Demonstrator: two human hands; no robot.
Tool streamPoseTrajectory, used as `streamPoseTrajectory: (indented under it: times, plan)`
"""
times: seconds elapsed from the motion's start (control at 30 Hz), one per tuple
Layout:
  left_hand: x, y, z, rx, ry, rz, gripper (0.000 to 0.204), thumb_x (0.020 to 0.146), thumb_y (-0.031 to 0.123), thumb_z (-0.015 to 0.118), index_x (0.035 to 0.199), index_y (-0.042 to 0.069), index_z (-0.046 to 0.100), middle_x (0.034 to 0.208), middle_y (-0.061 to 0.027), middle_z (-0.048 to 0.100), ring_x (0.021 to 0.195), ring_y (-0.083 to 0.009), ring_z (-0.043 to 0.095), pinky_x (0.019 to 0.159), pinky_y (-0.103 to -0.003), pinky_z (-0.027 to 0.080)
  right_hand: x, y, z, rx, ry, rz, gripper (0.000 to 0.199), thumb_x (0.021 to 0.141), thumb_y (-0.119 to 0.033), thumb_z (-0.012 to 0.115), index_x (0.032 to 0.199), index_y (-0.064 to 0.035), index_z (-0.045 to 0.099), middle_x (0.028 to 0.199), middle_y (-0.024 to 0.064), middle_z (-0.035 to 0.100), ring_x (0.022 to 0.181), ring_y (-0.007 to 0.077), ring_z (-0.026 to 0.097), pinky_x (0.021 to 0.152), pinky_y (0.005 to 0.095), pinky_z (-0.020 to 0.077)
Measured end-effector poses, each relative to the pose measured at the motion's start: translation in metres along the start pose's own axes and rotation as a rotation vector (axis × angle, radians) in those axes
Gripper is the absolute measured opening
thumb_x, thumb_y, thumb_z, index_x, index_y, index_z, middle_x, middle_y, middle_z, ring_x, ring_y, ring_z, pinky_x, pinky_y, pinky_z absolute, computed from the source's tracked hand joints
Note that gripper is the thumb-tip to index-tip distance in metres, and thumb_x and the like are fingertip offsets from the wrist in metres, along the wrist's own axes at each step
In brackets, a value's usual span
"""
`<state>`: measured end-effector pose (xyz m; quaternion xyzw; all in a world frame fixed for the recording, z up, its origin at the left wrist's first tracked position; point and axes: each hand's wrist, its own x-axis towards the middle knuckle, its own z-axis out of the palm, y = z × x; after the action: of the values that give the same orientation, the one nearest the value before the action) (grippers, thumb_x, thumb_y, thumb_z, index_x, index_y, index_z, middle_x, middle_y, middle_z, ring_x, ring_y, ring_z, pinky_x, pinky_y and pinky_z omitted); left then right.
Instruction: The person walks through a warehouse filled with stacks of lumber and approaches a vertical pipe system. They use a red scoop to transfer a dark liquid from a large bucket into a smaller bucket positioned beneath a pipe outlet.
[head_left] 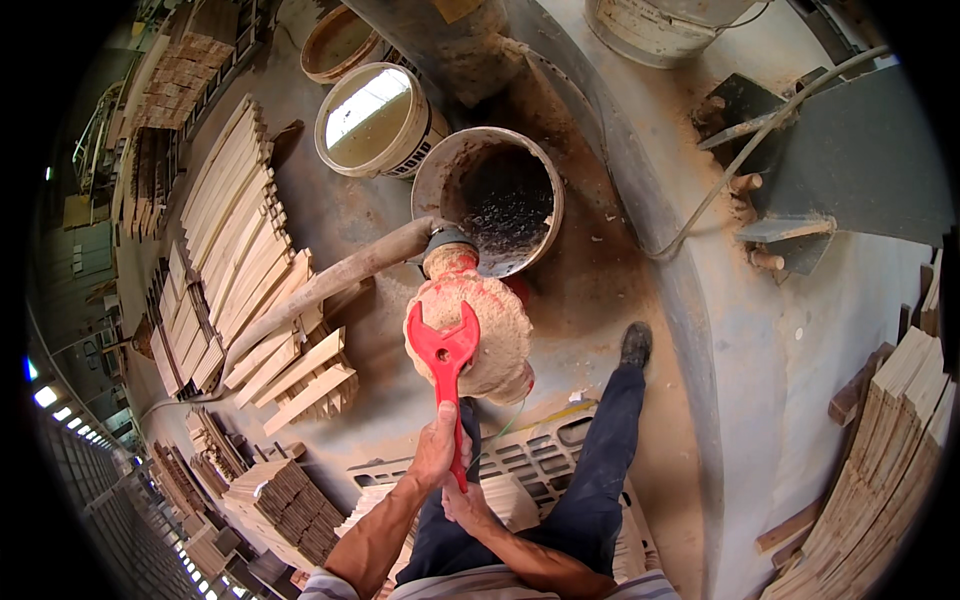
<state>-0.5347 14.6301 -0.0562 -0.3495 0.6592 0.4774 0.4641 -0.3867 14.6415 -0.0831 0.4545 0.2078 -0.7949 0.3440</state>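
Observation:
A red open-ended wrench points away from me, its forked jaw over a round machine caked in beige dust or dried mud. Whether the jaw touches the crust, I cannot tell. My left hand is wrapped around the wrench handle. Closer to my body, my right hand closes on the handle's lower end. A thick dusty hose runs from the left to a dark coupling at the machine's far end. Just beyond stands a dirty bucket with dark, wet-looking contents.
A white bucket of murky liquid and another bucket stand at the far left. Wooden boards are stacked on the left, more boards on the right. A grey slotted pallet lies by my legs. A cable hangs right.

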Motion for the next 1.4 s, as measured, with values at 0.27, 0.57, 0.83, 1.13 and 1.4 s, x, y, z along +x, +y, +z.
streamPoseTrajectory:
  times: [0.27,0.57,0.83,1.13,1.4]
  plan:
    - [0.001,0.002,0.000,0.043,-0.014,0.005,0.069,0.082,0.070,0.029,0.067,0.004,0.044,0.054,-0.0078,0.047,0.045,-0.0184,0.048,0.045,-0.030,0.042,0.005,0.006,-0.003,-0.117,0.027,-0.036,0.056,0.079,-0.058,0.053,0.057,-0.0069,0.049,0.048,-0.0002,0.043,0.040,0.0099,0.044,0.037,0.0249,0.0331]
    - [-0.002,0.002,-0.001,0.011,0.000,0.007,0.064,0.085,0.064,0.031,0.067,0.004,0.045,0.055,-0.0081,0.047,0.046,-0.0176,0.047,0.045,-0.029,0.041,0.004,0.003,-0.001,-0.124,0.006,-0.057,0.058,0.080,-0.058,0.051,0.058,-0.0056,0.048,0.048,0.0011,0.044,0.038,0.0114,0.044,0.037,0.0251,0.0341]
    - [0.002,-0.008,-0.005,-0.063,-0.031,0.032,0.060,0.082,0.064,0.041,0.079,0.004,0.046,0.059,-0.0077,0.050,0.047,-0.0168,0.050,0.045,-0.029,0.043,-0.001,0.001,0.000,-0.196,0.028,-0.179,0.046,0.086,-0.049,0.050,0.076,-0.0042,0.048,0.055,0.0016,0.045,0.044,0.0096,0.044,0.041,0.0229,0.0361]
    - [0.005,-0.018,-0.014,-0.061,-0.075,0.149,0.045,0.085,0.049,0.051,0.089,0.004,0.047,0.069,-0.0065,0.054,0.058,-0.0149,0.055,0.055,-0.029,0.049,-0.003,0.013,0.001,-0.434,0.268,-0.249,0.039,0.087,-0.039,0.053,0.095,-0.0015,0.047,0.069,0.0034,0.054,0.059,0.0108,0.052,0.055,0.0247,0.0431]
    - [-0.021,-0.063,-0.072,-0.081,0.113,0.245,0.049,0.083,0.043,0.058,0.097,-0.002,0.049,0.083,-0.0098,0.057,0.076,-0.0142,0.055,0.069,-0.027,0.047,-0.009,-0.003,0.002,-0.565,0.189,-0.170,0.028,0.090,-0.033,0.045,0.094,-0.0049,0.043,0.066,0.0041,0.051,0.049,0.0127,0.049,0.039,0.0271,0.0391]
